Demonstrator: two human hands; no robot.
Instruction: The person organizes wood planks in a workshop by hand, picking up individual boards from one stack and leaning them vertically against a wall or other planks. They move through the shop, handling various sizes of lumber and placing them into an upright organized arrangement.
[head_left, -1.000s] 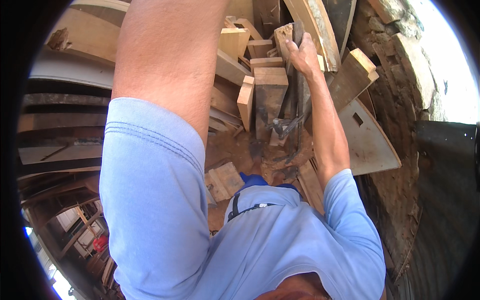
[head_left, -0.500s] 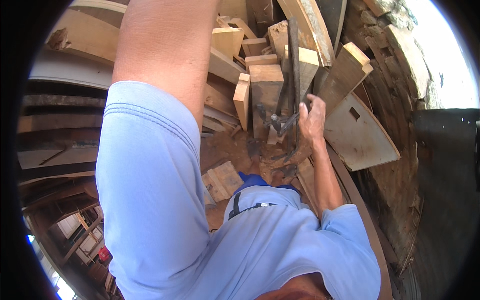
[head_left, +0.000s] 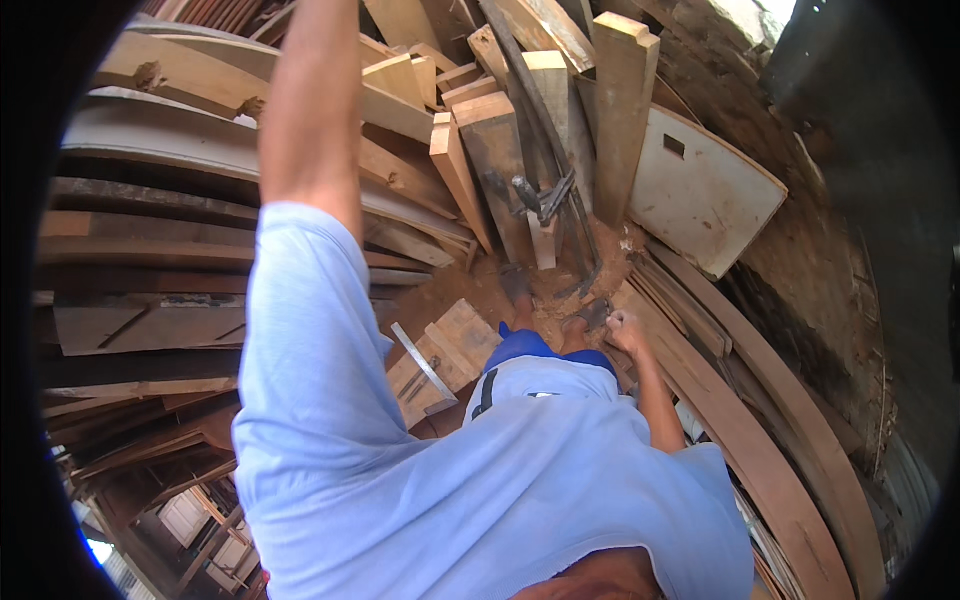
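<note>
My left arm (head_left: 315,110) is stretched up past the top edge, so its hand is out of sight. Low by my right leg hangs my right hand (head_left: 625,331), its fingers curled in and nothing visible in them. Close to it is my sandalled foot (head_left: 594,316). Farther ahead, a long dark metal bar (head_left: 530,85) with a screw handle (head_left: 545,195), like a bar clamp, leans on upright timber. No hand touches it. A metal try square (head_left: 422,362) lies on a small wooden block (head_left: 462,340) left of my legs.
Upright timber pieces (head_left: 495,150) crowd the space ahead. Stacked long boards (head_left: 150,235) fill the left side. A pale panel with a square hole (head_left: 705,190) leans at the right, above long curved-looking planks (head_left: 760,470). Sawdust covers the ground (head_left: 550,290) around my feet.
My right hand has dropped from beside the metal bar to near my leg, and its fingers have curled. My left arm stays raised. The view has shifted, showing more boards at left.
</note>
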